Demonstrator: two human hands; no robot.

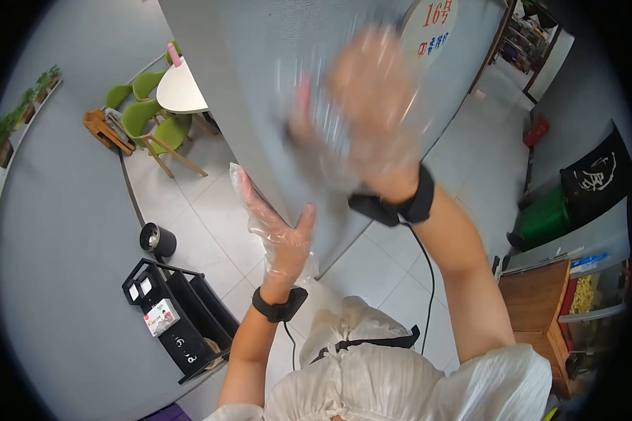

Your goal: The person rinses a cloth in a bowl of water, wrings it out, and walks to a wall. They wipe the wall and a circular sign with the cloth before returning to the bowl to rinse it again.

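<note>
My left hand (279, 235) wears a clear, loose plastic glove. Its fingers stretch upward beside the lower edge of a grey wall (260, 63), with the thumb apart and nothing in the grasp. Higher up, my right hand (379, 91), also in a clear plastic glove, overlaps the wall and is heavily smeared by motion. A round white sign (430, 27) with red and blue lettering hangs on the wall just beyond it. Black straps with cables circle both wrists, the left strap (279, 305) and the right strap (400, 202).
On the left are green chairs (163, 133), a white table (179, 90), a small black bin (158, 240) and a black rack (179, 319) with a tissue box. To the right stand a green bin (544, 219) and a wooden cabinet (537, 298). Tiled floor (211, 210) lies below.
</note>
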